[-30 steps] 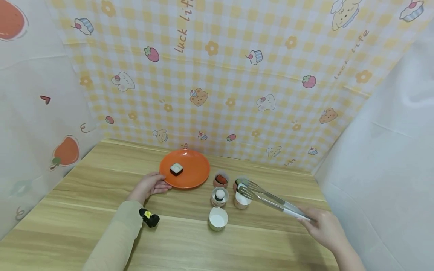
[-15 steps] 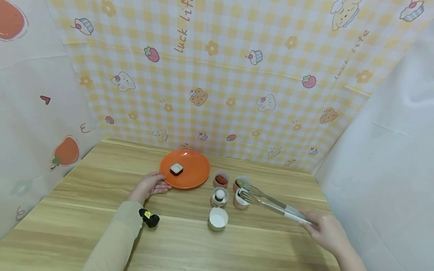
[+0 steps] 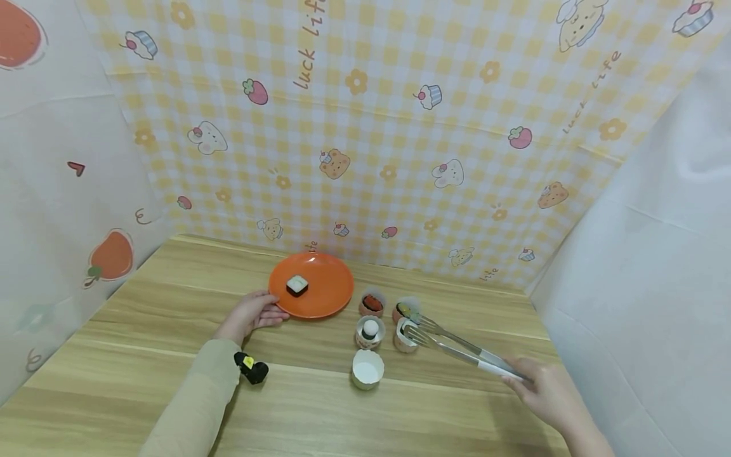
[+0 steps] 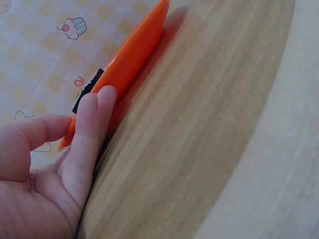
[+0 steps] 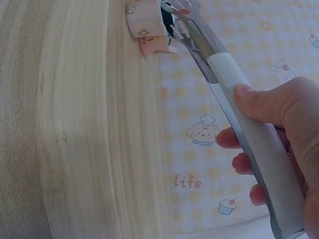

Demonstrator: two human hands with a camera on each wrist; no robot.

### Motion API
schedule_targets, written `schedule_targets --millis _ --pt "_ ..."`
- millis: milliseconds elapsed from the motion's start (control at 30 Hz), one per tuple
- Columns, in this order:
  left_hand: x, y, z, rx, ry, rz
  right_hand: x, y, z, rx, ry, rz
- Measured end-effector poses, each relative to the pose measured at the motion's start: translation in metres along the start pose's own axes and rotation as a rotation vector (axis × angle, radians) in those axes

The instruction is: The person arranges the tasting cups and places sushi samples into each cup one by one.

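Note:
My left hand [image 3: 257, 314] pinches the near-left rim of an orange plate [image 3: 328, 289], thumb above and fingers underneath. On the plate sits a square sushi piece [image 3: 297, 285] with a white top and black sides. In my right hand [image 3: 545, 387] is a pair of metal tongs [image 5: 249, 124] with pale handle grips. Their forked tips, spread apart, reach the white paper cup [image 3: 405, 343] at the right, which has a dark-edged sushi piece inside. Whether the tips grip that piece I cannot tell. Just behind it, another cup holds a yellow-green topped sushi [image 3: 403, 310].
Left of the tongs stand a cup with red-topped sushi [image 3: 373, 303] and a cup with a white ball-topped piece [image 3: 370, 328]. A bare white cup [image 3: 368, 370] is nearest the front. The patterned cloth [image 3: 388, 203] rises behind the wooden table [image 3: 308, 406].
The tongs' tips have shifted slightly down and spread apart over the right-hand white cup, uncovering the yellow-green sushi behind. My left hand and the plate have stayed put.

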State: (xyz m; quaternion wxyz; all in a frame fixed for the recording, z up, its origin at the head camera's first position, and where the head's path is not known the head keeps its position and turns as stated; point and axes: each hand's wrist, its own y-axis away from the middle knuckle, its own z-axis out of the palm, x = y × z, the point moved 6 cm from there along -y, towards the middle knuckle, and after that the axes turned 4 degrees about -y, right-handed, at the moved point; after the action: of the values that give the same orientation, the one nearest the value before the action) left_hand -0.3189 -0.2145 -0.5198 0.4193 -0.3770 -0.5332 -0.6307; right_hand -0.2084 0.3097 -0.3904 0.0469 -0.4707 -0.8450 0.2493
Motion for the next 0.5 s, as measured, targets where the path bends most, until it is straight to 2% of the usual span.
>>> schedule_targets --millis 500 --pt "0.0015 0.0011 0.0002 -0.007 0.0 -0.002 0.0074 0.0058 0.0078 -0.116 -0.013 0.119"
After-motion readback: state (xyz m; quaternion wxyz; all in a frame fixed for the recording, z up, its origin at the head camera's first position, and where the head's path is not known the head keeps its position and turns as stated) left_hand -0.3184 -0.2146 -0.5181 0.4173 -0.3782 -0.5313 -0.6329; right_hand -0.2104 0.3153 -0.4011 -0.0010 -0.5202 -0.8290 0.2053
